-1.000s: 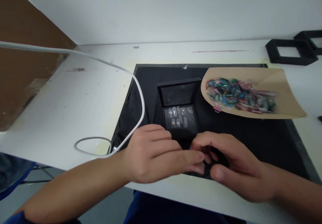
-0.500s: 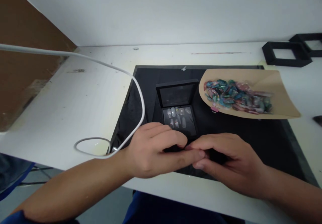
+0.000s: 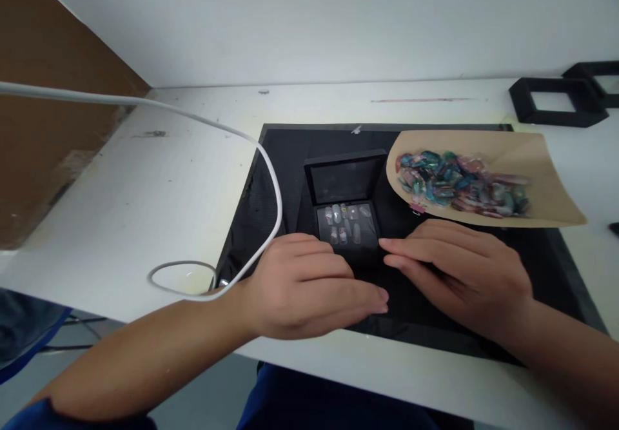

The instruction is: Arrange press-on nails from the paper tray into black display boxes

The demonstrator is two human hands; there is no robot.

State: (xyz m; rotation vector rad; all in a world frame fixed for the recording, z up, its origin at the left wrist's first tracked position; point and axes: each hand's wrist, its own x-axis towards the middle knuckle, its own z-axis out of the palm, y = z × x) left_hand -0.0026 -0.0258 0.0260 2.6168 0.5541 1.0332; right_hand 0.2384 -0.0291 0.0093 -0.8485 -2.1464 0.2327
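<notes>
Right hand (image 3: 464, 269) now beside box (image 3: 347, 214)

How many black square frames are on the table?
2. One black square frame lies at the far right of the white table; another frame sits behind it, cut off by the picture edge. More may be hidden.

The hands have parted; the right hand (image 3: 464, 272) moved up beside the box (image 3: 349, 224).

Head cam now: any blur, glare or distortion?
Head view: light is soft and even, no hard shadows; the open black box lid shows a dull sheen; the colourful pile on the brown paper is slightly smeared; the cable and table edges bow.
</notes>
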